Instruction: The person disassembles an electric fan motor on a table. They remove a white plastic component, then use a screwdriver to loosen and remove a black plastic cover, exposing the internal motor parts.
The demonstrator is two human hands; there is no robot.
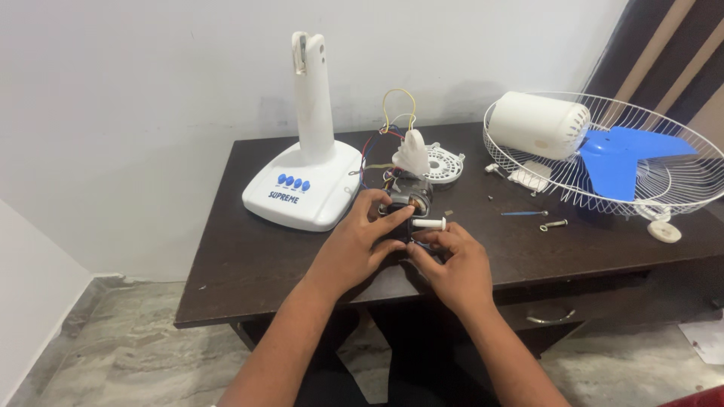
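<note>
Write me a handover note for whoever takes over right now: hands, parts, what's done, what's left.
Left hand grips the fan motor at the desk's front edge.
Right hand pinches beneath the white shaft knob.
Fan base stands left, wired to the motor.
Already off: blue blade and white motor cover, lying in the grille; screws loose on the desk.
Left: motor not yet remounted.

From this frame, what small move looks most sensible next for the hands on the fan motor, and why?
Probably a firmer steadying grip by the left hand on the fan motor, while the right hand works at its front. The motor lies loose on the dark table, tethered only by coloured wires to the white fan base, and the white shaft juts out sideways, so it could shift.
</note>
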